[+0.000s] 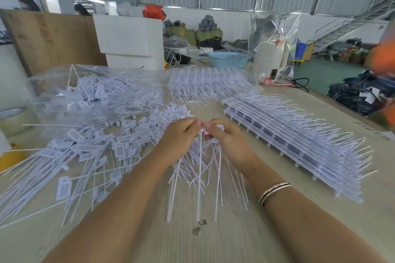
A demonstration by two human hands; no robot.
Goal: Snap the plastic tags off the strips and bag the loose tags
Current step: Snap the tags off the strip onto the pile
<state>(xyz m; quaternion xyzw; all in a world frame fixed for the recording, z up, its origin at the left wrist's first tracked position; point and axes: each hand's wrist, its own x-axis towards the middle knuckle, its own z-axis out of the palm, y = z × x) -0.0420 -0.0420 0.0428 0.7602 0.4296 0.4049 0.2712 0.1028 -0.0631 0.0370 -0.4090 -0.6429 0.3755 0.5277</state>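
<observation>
The person's left hand (181, 134) and right hand (224, 136) met above the table (245, 230), fingers curled, both pinching a strip of tags (199, 166) whose thin tails hung toward the person. Loose tags (89, 147) lay heaped left of the hands. A clear bag (85, 89) holding tags lay behind that heap. Stacked strips (299, 145) lay to the right.

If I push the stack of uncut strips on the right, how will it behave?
The stack of strips would probably slide as one block, since its layers look rigid. Its thin tails likely bend and snag. It seems light.
</observation>
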